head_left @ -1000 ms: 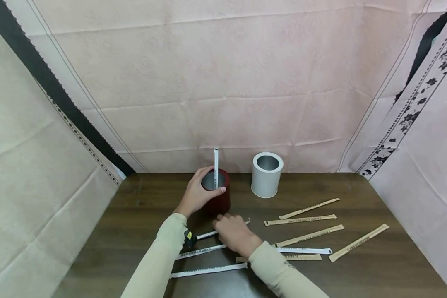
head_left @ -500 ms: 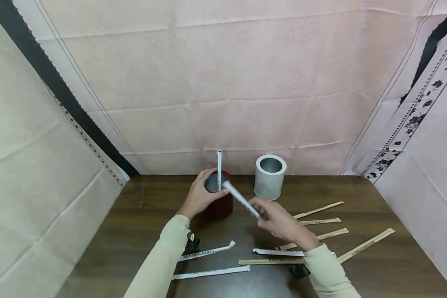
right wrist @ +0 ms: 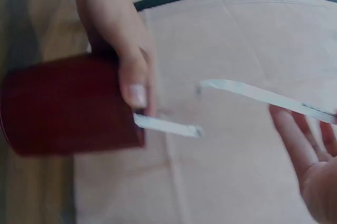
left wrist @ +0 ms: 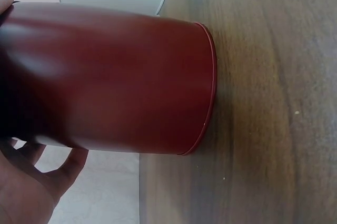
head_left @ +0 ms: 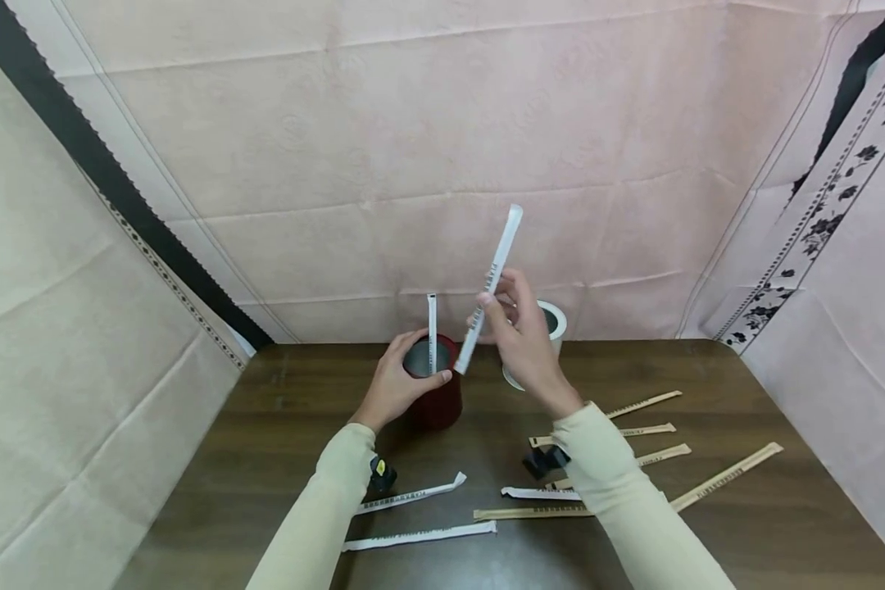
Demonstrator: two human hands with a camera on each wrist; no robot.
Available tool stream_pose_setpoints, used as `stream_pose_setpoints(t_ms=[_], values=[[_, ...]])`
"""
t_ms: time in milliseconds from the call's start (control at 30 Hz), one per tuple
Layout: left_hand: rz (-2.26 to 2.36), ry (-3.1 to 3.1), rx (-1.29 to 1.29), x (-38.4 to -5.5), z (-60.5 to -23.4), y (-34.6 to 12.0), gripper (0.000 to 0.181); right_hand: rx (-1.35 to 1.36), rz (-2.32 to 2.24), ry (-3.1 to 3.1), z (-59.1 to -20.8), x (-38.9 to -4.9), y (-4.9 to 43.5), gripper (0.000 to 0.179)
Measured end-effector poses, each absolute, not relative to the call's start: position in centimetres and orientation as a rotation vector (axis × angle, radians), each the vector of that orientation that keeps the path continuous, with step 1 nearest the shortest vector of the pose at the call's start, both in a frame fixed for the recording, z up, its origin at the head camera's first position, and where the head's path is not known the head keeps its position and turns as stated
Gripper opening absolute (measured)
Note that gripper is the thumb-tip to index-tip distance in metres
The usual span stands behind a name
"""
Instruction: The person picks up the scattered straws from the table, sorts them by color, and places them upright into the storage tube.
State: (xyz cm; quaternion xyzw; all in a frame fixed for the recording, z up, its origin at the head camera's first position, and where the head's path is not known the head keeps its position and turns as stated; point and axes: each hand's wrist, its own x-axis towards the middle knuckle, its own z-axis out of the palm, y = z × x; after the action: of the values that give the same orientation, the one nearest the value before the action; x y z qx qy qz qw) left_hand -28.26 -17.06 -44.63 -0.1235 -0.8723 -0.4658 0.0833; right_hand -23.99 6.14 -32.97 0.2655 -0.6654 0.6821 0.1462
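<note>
My left hand (head_left: 392, 385) grips the dark red canister (head_left: 438, 410) near its rim, thumb at the front and fingers on the far side. One slim white paper stick packet (head_left: 432, 324) stands inside with its upper end above the rim. My right hand (head_left: 525, 340) pinches another white stick packet (head_left: 503, 246), tilted, its lower end beside the canister's right rim. The right wrist view shows this held packet (right wrist: 263, 95) apart from the one in the canister. In the left wrist view the canister's base (left wrist: 197, 87) is close to the wooden tabletop.
A white canister (head_left: 560, 322) stands behind my right hand, partly hidden. Two white packets (head_left: 413, 496) lie front left, another (head_left: 537, 493) front centre. Several tan packets (head_left: 726, 475) lie at the right, some partly covered by my right sleeve. Pale cloth (head_left: 442, 147) hangs behind the table.
My right hand has picked up a white packet from the table, lifted it and turned it from lying to nearly upright beside the red canister. My left hand stays on the canister.
</note>
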Motion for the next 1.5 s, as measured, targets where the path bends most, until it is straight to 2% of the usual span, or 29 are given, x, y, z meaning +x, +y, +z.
stream_pose_setpoints(t_ms=[267, 533, 733, 967, 1267, 1500], values=[[-1.407, -2.579, -0.366, -28.2, -44.6, -17.3, 0.083, 0.715, 1.93, -1.861, -36.8, -27.1, 2.8, 0.02], [-1.407, -2.586, -0.379, -28.4, -45.0, -16.9, 0.082, 0.531, 1.72, -2.136, -42.0, -27.4, 2.6, 0.018], [-1.411, -2.58, -0.392, -28.4, -45.2, -16.9, 0.083, 0.528, 1.575, -2.279, -44.1, -26.9, 2.6, 0.027], [-1.407, -2.558, -0.402, -28.4, -45.1, -16.9, 0.083, 0.573, 1.733, -2.219, -45.0, -25.2, 3.7, 0.035], [-1.41, -2.56, -0.384, -28.2, -45.1, -17.1, 0.084, 0.577, 1.843, -2.195, -42.8, -23.4, 7.3, 0.026], [-1.406, -2.564, -0.406, -28.5, -45.0, -17.0, 0.086, 0.775, 1.971, -2.483, -41.8, -21.1, 8.1, 0.024]])
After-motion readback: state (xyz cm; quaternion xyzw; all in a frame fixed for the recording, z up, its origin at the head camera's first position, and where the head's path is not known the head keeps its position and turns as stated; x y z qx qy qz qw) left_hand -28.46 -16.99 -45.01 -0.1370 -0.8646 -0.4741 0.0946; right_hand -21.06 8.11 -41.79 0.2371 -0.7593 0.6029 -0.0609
